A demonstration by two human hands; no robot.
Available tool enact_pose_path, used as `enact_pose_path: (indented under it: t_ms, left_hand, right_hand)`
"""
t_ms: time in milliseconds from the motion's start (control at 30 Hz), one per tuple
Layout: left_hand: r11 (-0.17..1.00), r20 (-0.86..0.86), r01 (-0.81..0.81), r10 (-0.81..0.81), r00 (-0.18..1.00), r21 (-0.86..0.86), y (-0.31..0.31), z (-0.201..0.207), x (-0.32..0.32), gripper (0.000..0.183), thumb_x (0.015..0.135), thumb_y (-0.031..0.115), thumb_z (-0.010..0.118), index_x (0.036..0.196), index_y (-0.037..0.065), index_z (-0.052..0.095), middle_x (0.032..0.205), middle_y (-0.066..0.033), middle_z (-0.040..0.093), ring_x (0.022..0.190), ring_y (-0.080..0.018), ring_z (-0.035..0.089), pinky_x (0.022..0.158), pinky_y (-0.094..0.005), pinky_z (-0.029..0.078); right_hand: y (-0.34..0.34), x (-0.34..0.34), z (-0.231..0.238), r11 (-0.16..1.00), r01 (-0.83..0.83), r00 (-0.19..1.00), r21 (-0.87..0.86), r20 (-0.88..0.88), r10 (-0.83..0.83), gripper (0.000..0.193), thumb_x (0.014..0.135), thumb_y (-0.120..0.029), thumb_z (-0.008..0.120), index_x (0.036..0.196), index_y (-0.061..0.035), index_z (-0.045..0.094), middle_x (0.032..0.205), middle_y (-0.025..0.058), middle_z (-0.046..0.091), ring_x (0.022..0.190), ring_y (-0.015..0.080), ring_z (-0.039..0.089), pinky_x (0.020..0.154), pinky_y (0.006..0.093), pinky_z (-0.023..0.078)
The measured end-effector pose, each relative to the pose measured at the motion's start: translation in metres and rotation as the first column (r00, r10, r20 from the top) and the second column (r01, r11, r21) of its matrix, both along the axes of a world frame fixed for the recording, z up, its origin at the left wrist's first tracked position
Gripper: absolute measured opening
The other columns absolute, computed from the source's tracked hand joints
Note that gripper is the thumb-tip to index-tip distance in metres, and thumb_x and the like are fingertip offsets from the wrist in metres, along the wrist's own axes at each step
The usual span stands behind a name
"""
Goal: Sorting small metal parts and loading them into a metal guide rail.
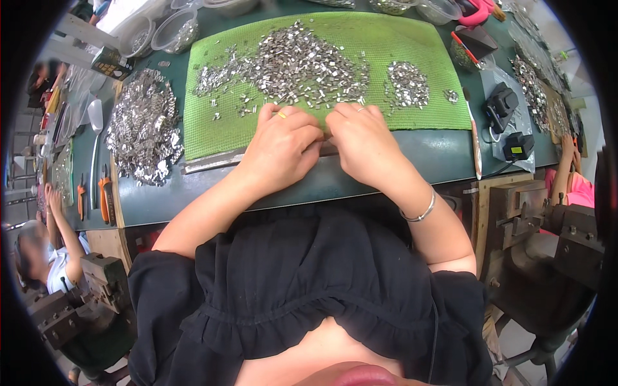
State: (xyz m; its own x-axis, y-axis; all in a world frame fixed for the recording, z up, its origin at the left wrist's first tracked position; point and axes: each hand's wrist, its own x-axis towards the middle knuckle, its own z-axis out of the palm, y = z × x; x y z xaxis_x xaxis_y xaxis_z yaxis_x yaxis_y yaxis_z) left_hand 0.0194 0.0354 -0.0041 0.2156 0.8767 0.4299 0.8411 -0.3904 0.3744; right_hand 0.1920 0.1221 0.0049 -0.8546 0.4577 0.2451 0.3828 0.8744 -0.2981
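Observation:
My left hand (288,143) and my right hand (362,139) meet at the near edge of a green textured mat (225,132). Both have curled, closed fingers; whatever lies between the fingertips is hidden or too small to name. Under them a dark flat metal strip (215,162) runs along the mat's front edge. Just beyond my fingers spreads a large heap of small silvery metal pieces (299,61). A smaller pile of similar pieces (407,85) sits to the right, with a tiny cluster (451,96) farther over.
Left of the mat lies a big mound of shiny metal parts (145,125), beside orange-handled pliers (106,196). Clear plastic tubs (177,32) line the back. Black devices (502,106) sit at right. Vises (515,212) flank me on the bench's front; other people work at both sides.

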Motion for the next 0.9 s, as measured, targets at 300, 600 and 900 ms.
enact_pose_path:
  t_ms: [300,600,900]
  left_hand:
    - [0.998,0.047,-0.048,0.050,0.998,-0.050,-0.001,0.009,0.000,0.010,0.078,0.005,0.070,0.086,0.009,0.066,0.086,-0.0027,0.067,0.088,-0.0228,0.061,0.090,-0.0404,0.037]
    - [0.998,-0.038,-0.012,0.009,0.999,-0.065,0.032,0.023,0.017,0.008,0.081,0.009,0.069,0.088,0.009,0.066,0.086,-0.0038,0.066,0.092,-0.0243,0.061,0.093,-0.0446,0.037]
    - [0.995,-0.169,-0.024,0.007,0.986,-0.099,0.070,0.018,0.032,0.009,0.082,0.012,0.069,0.091,0.011,0.071,0.094,-0.0031,0.063,0.098,-0.0247,0.059,0.093,-0.0481,0.037]
  right_hand:
    - [0.062,0.069,-0.006,0.946,0.308,0.815,0.104,-0.542,-0.206,0.017,0.075,0.001,0.063,0.091,-0.0003,0.064,0.092,0.0176,0.063,0.087,0.0372,0.060,0.078,0.0466,0.047]
    - [0.122,0.141,-0.026,0.830,0.465,0.881,0.307,-0.249,-0.401,0.018,0.080,-0.007,0.069,0.097,-0.0096,0.073,0.107,0.0083,0.065,0.101,0.0324,0.059,0.084,0.0442,0.047]
    - [0.122,0.128,-0.030,0.790,0.510,0.860,0.341,-0.176,-0.479,0.008,0.078,-0.003,0.064,0.085,-0.0071,0.068,0.104,0.0048,0.064,0.104,0.0276,0.057,0.087,0.0430,0.039]
